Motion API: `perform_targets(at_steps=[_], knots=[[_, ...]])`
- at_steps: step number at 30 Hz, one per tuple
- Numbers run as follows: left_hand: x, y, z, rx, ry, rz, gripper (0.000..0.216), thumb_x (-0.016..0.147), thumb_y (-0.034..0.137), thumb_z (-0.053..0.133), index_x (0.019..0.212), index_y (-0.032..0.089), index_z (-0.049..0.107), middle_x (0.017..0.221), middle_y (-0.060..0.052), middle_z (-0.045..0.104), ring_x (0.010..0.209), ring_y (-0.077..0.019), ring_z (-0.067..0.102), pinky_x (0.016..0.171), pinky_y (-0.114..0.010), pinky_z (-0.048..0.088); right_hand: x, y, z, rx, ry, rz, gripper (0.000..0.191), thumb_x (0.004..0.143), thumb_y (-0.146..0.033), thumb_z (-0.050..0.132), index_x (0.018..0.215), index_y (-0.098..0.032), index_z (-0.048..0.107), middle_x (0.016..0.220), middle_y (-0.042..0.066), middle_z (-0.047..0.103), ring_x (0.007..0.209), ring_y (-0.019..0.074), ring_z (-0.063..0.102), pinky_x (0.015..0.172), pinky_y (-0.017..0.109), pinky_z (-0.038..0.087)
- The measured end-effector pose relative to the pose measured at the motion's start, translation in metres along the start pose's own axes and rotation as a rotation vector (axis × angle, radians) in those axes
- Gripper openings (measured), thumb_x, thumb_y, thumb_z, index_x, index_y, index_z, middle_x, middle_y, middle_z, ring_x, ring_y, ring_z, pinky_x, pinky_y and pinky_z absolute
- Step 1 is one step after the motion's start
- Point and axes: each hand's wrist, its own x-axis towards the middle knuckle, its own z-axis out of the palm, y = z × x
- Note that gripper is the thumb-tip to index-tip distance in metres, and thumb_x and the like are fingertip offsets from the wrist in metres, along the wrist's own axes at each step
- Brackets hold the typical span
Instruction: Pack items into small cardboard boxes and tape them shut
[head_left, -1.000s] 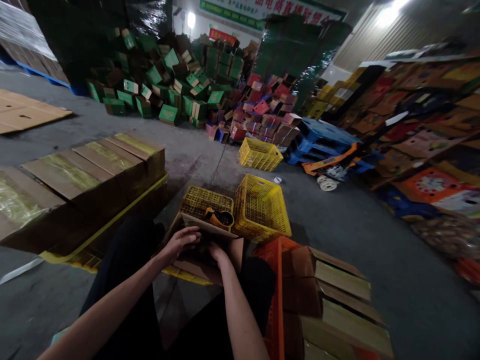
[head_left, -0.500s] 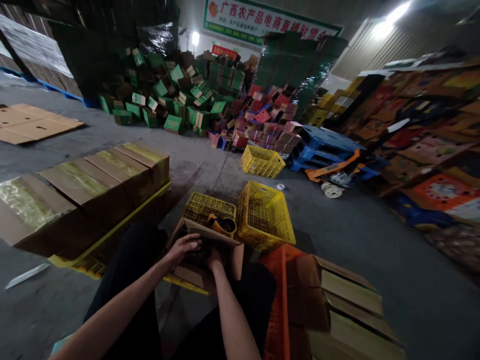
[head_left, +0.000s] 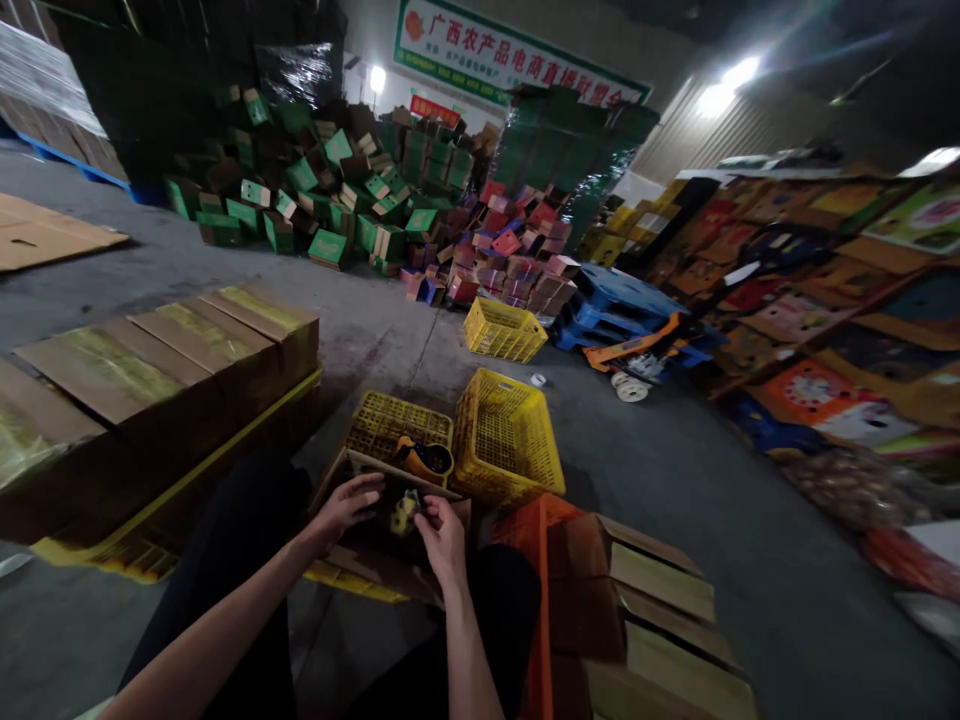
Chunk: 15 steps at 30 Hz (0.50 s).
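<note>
The grey floor (head_left: 637, 480) carries yellow crates (head_left: 499, 338), blue pallets (head_left: 611, 292), flattened cardboard (head_left: 56, 232) and heaped green boxes (head_left: 328, 248).

Open box (head_left: 390, 574) enterable from above; left hand (head_left: 346, 512), right hand (head_left: 442, 535) and yellowish item (head_left: 404, 512) crowd its mouth (tight). Taped cartons (head_left: 176, 345) block left, orange crate (head_left: 541, 575) right, yellow crates (head_left: 510, 487) far.

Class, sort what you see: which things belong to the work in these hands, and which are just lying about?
In the work:
- left hand, open at the box
- right hand, seemingly holding the yellowish item
- orange tool, just beyond the box, perhaps

Apparently lying about:
- green boxes
- red boxes
- blue pallets
- pallet jack
- flat cardboard
</note>
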Motion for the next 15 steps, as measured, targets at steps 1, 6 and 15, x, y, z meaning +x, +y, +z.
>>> perform_targets(at_steps=[1, 6, 15], knots=[[-0.001, 0.000, 0.001, 0.003, -0.032, -0.007, 0.071, 0.065, 0.050, 0.091, 0.127, 0.022, 0.068, 0.144, -0.017, 0.058, 0.139, -0.0373, 0.048, 0.106, -0.048, 0.045, -0.003, -0.001, -0.003, 0.157, 0.012, 0.002, 0.041, 0.081, -0.036, 0.071, 0.118, -0.019, 0.069, 0.105, 0.009, 0.076, 0.095, 0.0267, 0.072, 0.085, 0.037, 0.057], [-0.009, -0.005, 0.008, 0.035, -0.300, -0.042, 0.069, 0.077, 0.048, 0.084, 0.138, 0.025, 0.061, 0.149, -0.012, 0.054, 0.136, -0.0343, 0.051, 0.107, -0.045, 0.045, -0.015, -0.013, -0.006, 0.600, 0.011, 0.148, 0.054, 0.071, -0.047, 0.084, 0.118, -0.022, 0.073, 0.120, 0.009, 0.074, 0.112, 0.0319, 0.068, 0.090, 0.042, 0.058], [-0.002, -0.004, 0.020, 0.082, -0.305, 0.040, 0.062, 0.083, 0.055, 0.076, 0.132, 0.018, 0.064, 0.125, -0.012, 0.070, 0.110, -0.0290, 0.067, 0.087, -0.033, 0.053, -0.011, -0.018, -0.003, 0.802, 0.033, 0.248, 0.055, 0.070, -0.046, 0.087, 0.119, -0.027, 0.072, 0.133, 0.007, 0.067, 0.120, 0.0309, 0.063, 0.084, 0.038, 0.060]])
